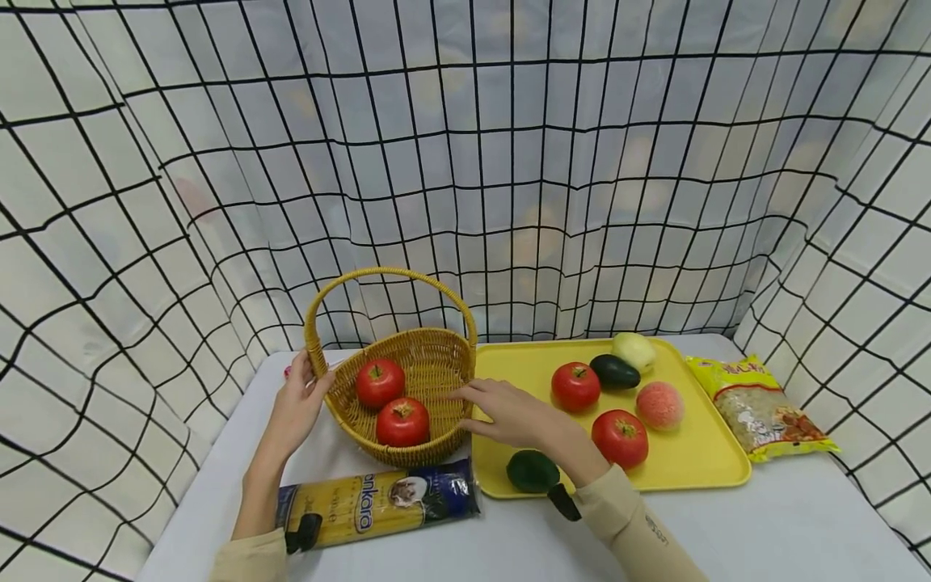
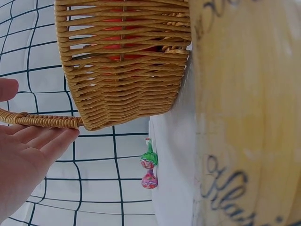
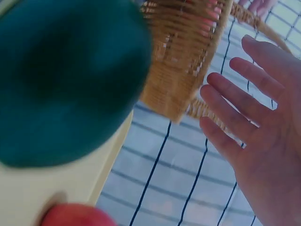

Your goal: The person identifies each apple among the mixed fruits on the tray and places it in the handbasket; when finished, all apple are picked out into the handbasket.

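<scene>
With 12 o'clock as the far side of the table point(image 1: 509, 550), the left hand point(image 1: 296, 404) is resting at the 9 o'clock side of the wicker basket point(image 1: 447, 372); its thumb and fingers are standing apart, with the handle point(image 1: 385, 271) passing between them near its foot, and the fingers are lying nearly straight against it, not curling round it. For steadying well, I think this hand should be pressing gently there, so that the basket is not tipping. The basket is sitting just beyond the Ankara pasta packet point(image 1: 385, 497), at its 12 o'clock, and is holding one tomato point(image 1: 381, 382) toward 10 o'clock and another tomato point(image 1: 403, 424) toward 6 o'clock. The right hand point(image 1: 509, 412) is hovering by the 3 o'clock rim, holding nothing, its fingers extended and apart; whether they are touching the wicker, I cannot tell. It should probably be meeting the rim softly, without brushing the avocado point(image 1: 533, 471), which is lying toward its 5 o'clock on the yellow tray point(image 1: 698, 461). The basket's mouth is facing upward and toward 6 o'clock; its handle is arching from 9 to 3 o'clock, and its long axis seems to be running likewise, though foreshortening is leaving this uncertain.
</scene>
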`<state>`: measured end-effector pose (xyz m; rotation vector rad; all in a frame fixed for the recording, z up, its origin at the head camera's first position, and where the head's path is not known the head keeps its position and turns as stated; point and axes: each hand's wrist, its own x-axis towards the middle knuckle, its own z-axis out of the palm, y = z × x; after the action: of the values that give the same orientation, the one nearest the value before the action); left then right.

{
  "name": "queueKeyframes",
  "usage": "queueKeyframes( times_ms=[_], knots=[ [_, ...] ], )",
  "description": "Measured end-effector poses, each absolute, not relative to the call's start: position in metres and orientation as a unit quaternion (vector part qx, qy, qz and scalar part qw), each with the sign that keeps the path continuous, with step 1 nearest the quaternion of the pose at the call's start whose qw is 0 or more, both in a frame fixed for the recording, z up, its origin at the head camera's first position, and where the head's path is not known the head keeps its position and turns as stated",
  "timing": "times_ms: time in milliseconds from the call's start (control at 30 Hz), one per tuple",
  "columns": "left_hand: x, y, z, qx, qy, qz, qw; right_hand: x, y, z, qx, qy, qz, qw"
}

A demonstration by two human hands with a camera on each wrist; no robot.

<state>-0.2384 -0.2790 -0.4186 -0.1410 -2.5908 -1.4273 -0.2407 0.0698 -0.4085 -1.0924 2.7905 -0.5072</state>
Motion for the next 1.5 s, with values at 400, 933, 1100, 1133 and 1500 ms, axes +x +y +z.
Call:
queueKeyframes(
  times_ms=[400, 933, 1100, 1133, 1500],
  knots=[
    [-0.241, -0.278, -0.421, -0.051, -0.872, -0.480, 0.086, -0.233, 0.129, -0.423, -0.314, 0.929, -0.195, -0.018],
    [-0.239, -0.280, -0.419, -0.043, -0.872, -0.480, 0.079, -0.265, 0.179, -0.437, -0.224, 0.954, -0.192, -0.053],
    [-0.237, -0.281, -0.420, -0.043, -0.872, -0.482, 0.077, -0.270, 0.188, -0.440, -0.211, 0.958, -0.190, -0.051],
    [-0.236, -0.281, -0.420, -0.042, -0.872, -0.481, 0.076, -0.271, 0.189, -0.440, -0.209, 0.958, -0.190, -0.048],
    [-0.237, -0.280, -0.418, -0.043, -0.874, -0.478, 0.081, -0.268, 0.198, -0.452, -0.182, 0.965, -0.186, -0.022]
  ],
)
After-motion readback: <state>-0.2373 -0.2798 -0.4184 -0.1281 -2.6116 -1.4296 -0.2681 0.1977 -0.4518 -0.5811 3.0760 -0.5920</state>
